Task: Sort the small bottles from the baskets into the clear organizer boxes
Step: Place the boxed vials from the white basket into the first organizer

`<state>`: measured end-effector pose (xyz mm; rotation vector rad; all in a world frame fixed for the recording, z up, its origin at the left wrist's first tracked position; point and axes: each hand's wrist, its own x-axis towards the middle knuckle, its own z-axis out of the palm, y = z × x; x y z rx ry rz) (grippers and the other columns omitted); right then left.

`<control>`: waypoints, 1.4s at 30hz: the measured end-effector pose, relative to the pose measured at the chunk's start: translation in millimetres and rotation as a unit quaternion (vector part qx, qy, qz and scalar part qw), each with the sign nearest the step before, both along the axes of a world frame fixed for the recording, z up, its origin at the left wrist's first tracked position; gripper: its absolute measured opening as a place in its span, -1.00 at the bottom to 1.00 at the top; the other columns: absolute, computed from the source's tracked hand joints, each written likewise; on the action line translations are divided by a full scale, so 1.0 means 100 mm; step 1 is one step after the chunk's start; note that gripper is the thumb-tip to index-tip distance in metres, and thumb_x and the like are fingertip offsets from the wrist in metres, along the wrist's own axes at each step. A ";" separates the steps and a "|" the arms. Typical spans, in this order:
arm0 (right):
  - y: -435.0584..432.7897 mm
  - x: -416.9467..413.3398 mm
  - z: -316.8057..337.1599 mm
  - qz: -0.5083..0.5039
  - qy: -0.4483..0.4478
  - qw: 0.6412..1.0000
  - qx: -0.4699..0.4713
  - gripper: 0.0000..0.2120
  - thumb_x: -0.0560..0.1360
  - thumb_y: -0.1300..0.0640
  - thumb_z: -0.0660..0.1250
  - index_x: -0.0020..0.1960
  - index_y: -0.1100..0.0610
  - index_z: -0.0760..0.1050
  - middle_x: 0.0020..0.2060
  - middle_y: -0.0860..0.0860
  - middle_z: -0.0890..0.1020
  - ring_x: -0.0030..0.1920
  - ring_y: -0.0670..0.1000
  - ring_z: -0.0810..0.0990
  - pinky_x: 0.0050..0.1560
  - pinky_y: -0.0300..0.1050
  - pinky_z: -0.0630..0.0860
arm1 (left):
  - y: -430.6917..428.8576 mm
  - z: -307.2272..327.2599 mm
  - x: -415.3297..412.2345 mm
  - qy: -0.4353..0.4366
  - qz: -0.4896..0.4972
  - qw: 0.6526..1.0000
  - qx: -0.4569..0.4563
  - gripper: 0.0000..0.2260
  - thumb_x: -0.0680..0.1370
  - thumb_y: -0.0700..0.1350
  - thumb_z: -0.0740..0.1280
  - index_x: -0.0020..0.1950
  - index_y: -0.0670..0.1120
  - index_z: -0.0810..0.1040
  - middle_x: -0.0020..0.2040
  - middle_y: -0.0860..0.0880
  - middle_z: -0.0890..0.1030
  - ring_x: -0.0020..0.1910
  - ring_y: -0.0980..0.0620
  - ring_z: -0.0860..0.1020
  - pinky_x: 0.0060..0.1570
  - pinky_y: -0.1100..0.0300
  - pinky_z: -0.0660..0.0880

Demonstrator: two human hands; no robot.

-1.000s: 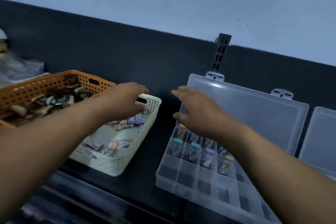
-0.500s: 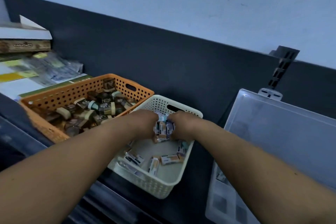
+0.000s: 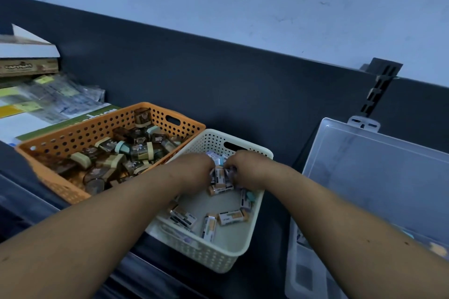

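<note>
Head view, left of centre: the orange basket (image 3: 73, 138) is full of dark bottles (image 3: 136, 150), squarish, with pale caps. They look like glass, so I judge them a little heavy and fragile, best taken across the flat sides.

Just beside it, in the lower middle, is the white basket (image 3: 206, 257). The left hand (image 3: 194, 170) and the right hand (image 3: 245, 170) meet inside it. Their fingers curl down around a bunch of small bottles (image 3: 220, 177) pressed between them, and more lie loose on the basket floor. These seem light and stiff, with smooth labels, so one may slip out of a full handful. A pinch across the body, near the cap, would be safer.

At the far left lie a stack of papers (image 3: 48, 102) and a cardboard box (image 3: 26, 68), well apart from the work. At the right edge waits the clear organizer box (image 3: 376, 177), its lid open. To reach it, the hands must lift over the white basket's high wall.
</note>
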<state>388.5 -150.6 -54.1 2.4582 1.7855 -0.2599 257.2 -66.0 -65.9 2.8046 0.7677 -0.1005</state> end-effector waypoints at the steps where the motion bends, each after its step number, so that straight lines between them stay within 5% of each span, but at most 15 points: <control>1: -0.01 0.01 0.00 -0.006 0.014 1.000 0.010 -0.82 0.55 0.10 0.23 0.07 0.02 0.57 -0.03 0.00 0.63 -0.07 0.04 0.58 -0.06 -0.05 0.56 | -0.01 0.01 -0.01 0.002 0.001 1.000 0.003 -0.89 0.58 -0.16 0.19 -0.06 -0.07 0.51 -0.11 -0.06 0.55 -0.13 -0.03 0.51 -0.22 0.15 0.37; 5: -0.13 0.00 0.10 -0.038 0.090 0.991 0.088 -0.83 0.61 0.20 0.19 0.08 0.10 0.54 -0.14 -0.05 0.59 -0.21 -0.04 0.51 -0.27 -0.18 0.46 | -0.09 0.11 -0.09 -0.063 0.012 0.998 0.017 -0.78 0.59 -0.24 0.13 0.13 -0.11 0.53 0.03 -0.11 0.59 -0.04 -0.07 0.54 -0.11 0.10 0.47; 8: -0.33 0.01 0.23 -0.070 0.145 0.971 0.175 -0.82 0.63 0.15 0.14 0.05 0.17 0.51 -0.11 0.05 0.55 -0.22 -0.04 0.49 -0.28 -0.19 0.41 | -0.20 0.25 -0.15 -0.189 0.062 0.976 -0.091 -0.79 0.65 -0.16 0.09 0.12 -0.06 0.52 -0.03 -0.06 0.57 -0.14 -0.04 0.55 -0.16 0.12 0.49; 11: -0.61 0.04 0.39 -0.151 0.347 0.887 0.266 -0.83 0.61 0.13 0.15 -0.07 0.16 0.46 -0.13 0.15 0.61 -0.17 0.09 0.64 -0.07 0.04 0.64 | -0.35 0.46 -0.13 -0.304 0.145 0.895 -0.292 -0.76 0.67 -0.12 0.08 0.08 -0.12 0.53 -0.06 -0.12 0.60 -0.15 -0.08 0.64 -0.06 0.03 0.58; 14: -0.97 0.06 0.57 -0.196 0.533 0.773 0.284 -0.87 0.63 0.15 0.13 -0.04 0.16 0.39 -0.14 0.16 0.62 -0.20 0.13 0.67 -0.16 -0.01 0.65 | -0.62 0.67 -0.10 -0.353 0.178 0.801 -0.450 -0.77 0.68 -0.16 0.06 0.08 -0.17 0.50 -0.15 -0.22 0.61 -0.33 -0.09 0.66 -0.30 0.09 0.62; 18: -1.50 0.16 0.74 -0.216 0.630 0.679 0.309 -0.88 0.66 0.16 0.08 0.01 0.16 0.36 -0.16 0.17 0.60 -0.21 0.19 0.70 -0.34 -0.06 0.63 | -1.01 0.81 0.10 -0.363 0.166 0.761 -0.512 -0.78 0.66 -0.16 0.05 0.07 -0.18 0.48 -0.21 -0.25 0.63 -0.29 -0.16 0.67 -0.35 0.11 0.59; 23: -2.10 0.32 0.80 -0.218 0.672 0.622 0.336 -0.90 0.65 0.27 0.09 0.04 0.17 0.37 -0.29 0.19 0.54 -0.33 0.15 0.67 -0.32 -0.03 0.66 | -1.51 0.88 0.42 -0.320 0.082 0.733 -0.595 -0.92 0.62 -0.23 0.19 0.08 -0.15 0.44 -0.28 -0.17 0.58 -0.37 -0.06 0.64 -0.45 0.18 0.57; 29: -2.75 0.49 0.75 -0.223 0.625 0.658 0.357 -0.76 0.54 0.45 0.21 0.04 0.13 0.46 -0.28 0.09 0.61 -0.37 0.00 0.62 -0.31 -0.22 0.59 | -1.99 0.83 0.78 -0.267 -0.003 0.803 -0.534 -0.66 0.49 -0.39 0.31 0.19 -0.07 0.44 -0.14 -0.16 0.62 -0.30 0.00 0.61 -0.41 0.24 0.50; 36: -3.38 0.81 0.65 -0.270 0.553 0.701 0.360 -0.86 0.52 0.37 0.31 -0.14 0.16 0.48 -0.33 0.08 0.58 -0.40 -0.08 0.51 -0.47 -0.34 0.43 | -2.41 0.75 1.12 -0.260 -0.006 0.833 -0.488 -0.87 0.46 -0.37 0.38 -0.09 -0.16 0.56 -0.20 -0.17 0.59 -0.27 -0.01 0.51 -0.23 0.15 0.44; 42: -3.80 1.03 0.57 -0.292 0.480 0.754 0.340 -0.81 0.55 0.39 0.24 -0.03 0.19 0.59 -0.22 0.11 0.60 -0.25 -0.02 0.49 -0.24 -0.25 0.47 | -2.61 0.72 1.24 -0.255 -0.018 0.850 -0.461 -0.93 0.47 -0.27 0.42 -0.07 -0.16 0.64 -0.18 -0.15 0.64 -0.27 0.00 0.54 -0.22 0.15 0.52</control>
